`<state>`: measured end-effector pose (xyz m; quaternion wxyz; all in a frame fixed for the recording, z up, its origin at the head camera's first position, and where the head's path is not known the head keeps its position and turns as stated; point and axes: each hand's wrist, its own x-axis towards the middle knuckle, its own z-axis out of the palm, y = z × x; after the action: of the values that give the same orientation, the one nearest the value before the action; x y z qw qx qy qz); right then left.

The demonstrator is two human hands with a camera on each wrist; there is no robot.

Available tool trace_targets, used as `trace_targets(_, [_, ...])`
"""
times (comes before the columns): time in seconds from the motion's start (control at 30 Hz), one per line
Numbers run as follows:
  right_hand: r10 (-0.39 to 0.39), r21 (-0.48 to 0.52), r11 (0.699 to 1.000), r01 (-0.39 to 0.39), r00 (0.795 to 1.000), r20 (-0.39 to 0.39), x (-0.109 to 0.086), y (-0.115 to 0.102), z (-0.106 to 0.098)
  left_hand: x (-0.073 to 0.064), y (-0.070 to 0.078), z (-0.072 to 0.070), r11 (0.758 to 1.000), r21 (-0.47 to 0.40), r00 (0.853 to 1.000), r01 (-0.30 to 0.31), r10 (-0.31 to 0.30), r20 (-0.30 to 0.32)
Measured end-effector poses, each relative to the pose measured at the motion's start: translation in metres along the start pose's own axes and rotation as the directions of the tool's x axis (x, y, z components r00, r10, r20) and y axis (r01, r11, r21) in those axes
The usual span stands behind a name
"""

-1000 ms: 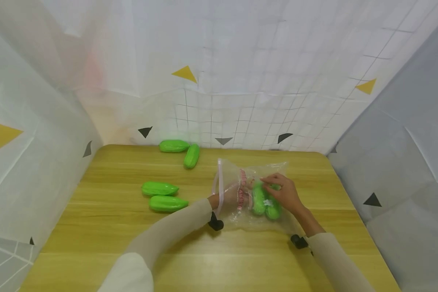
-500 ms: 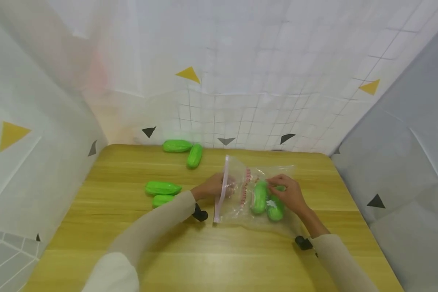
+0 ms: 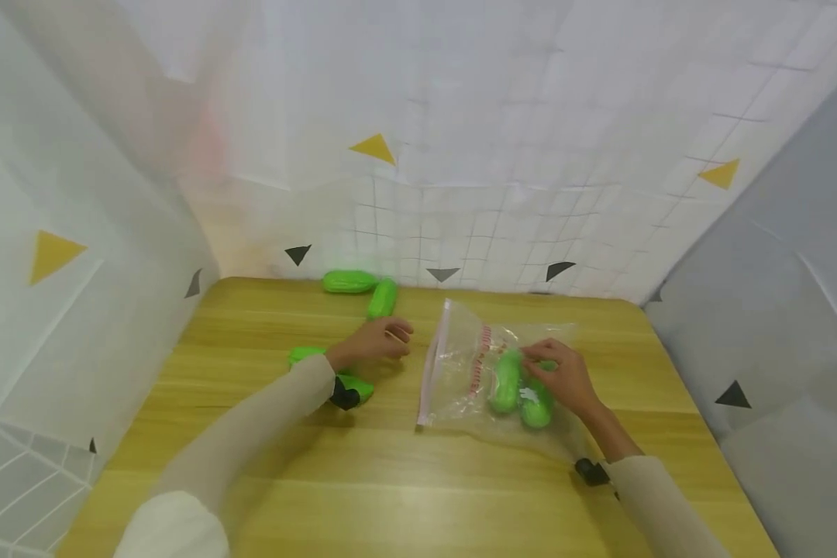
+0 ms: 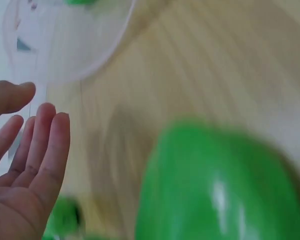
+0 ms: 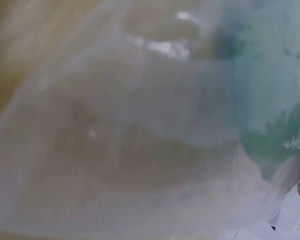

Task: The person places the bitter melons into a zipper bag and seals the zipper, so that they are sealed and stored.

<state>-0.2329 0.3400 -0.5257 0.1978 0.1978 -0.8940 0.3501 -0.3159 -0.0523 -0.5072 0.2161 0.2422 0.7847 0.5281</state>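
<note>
A clear zip bag (image 3: 460, 387) with red print lies on the table, its mouth facing left. Two green cucumber-like vegetables (image 3: 506, 381) are inside it. At their upper ends my right hand (image 3: 565, 378) pinches the bag film; the right wrist view shows mostly film (image 5: 115, 125) and one vegetable (image 5: 270, 80). My left hand (image 3: 373, 341) hovers left of the bag mouth, holding nothing, its fingers loosely bent in the left wrist view (image 4: 30, 170). Under the left wrist lie two more green vegetables (image 3: 356, 386), partly hidden by the arm.
Two further green vegetables (image 3: 349, 281) lie at the back edge of the wooden table (image 3: 390, 480), left of centre. White sheet walls (image 3: 460, 116) with coloured triangles enclose the table at the back and sides.
My left hand has come out of the bag mouth and moved left, over the two nearer vegetables. The right hand stays on the bag. The view has shifted slightly.
</note>
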Motion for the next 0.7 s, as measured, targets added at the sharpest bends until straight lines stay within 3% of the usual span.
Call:
trace_targets(0.17, [0.034, 0.011, 0.999, -0.034, 0.999, 0.009, 0.0, -0.002, -0.001, -0.007, -0.004, -0.029, 0.994, 0.105, 0.99, 0.041, -0.026, -0.139])
trace_targets(0.3, [0.045, 0.008, 0.999, -0.046, 0.999, 0.014, 0.0, -0.003, -0.002, -0.001, -0.008, -0.042, 0.989, 0.132, 0.963, 0.066, -0.028, -0.269])
trace_targets(0.43, [0.038, 0.005, 0.999, -0.039, 0.999, 0.011, -0.001, -0.003, -0.003, 0.011, -0.011, -0.047, 0.98, 0.183, 0.936, 0.08, -0.011, -0.351])
trace_targets(0.7, [0.011, 0.016, 1.0, -0.011, 1.0, 0.009, 0.001, -0.003, -0.002, 0.032, -0.015, -0.047, 0.941, 0.322, 0.906, 0.103, 0.045, -0.422])
